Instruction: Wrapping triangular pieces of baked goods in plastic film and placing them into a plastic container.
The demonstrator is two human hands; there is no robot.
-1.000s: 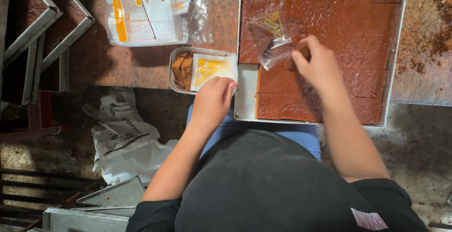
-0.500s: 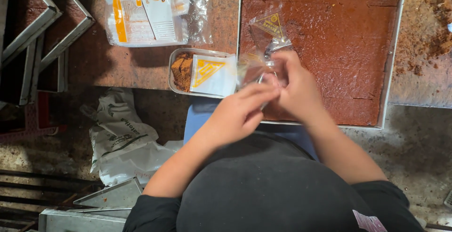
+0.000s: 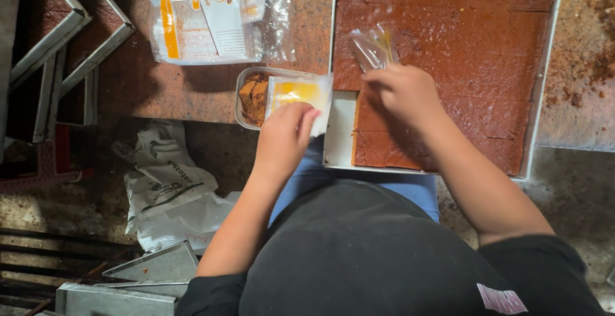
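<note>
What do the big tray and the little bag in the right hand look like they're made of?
Tray: likely metal, dull silver-grey, with a thin raised rim. Bag in the right hand: thin clear plastic film, glossy and crinkled, the brown slab showing through it.

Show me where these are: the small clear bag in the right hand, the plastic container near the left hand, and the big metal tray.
small clear bag point(image 3: 371, 47), head view, on its crinkled middle.
plastic container point(image 3: 251, 93), head view, on the brown pieces inside.
big metal tray point(image 3: 338, 130), head view, on its bare corner.
</note>
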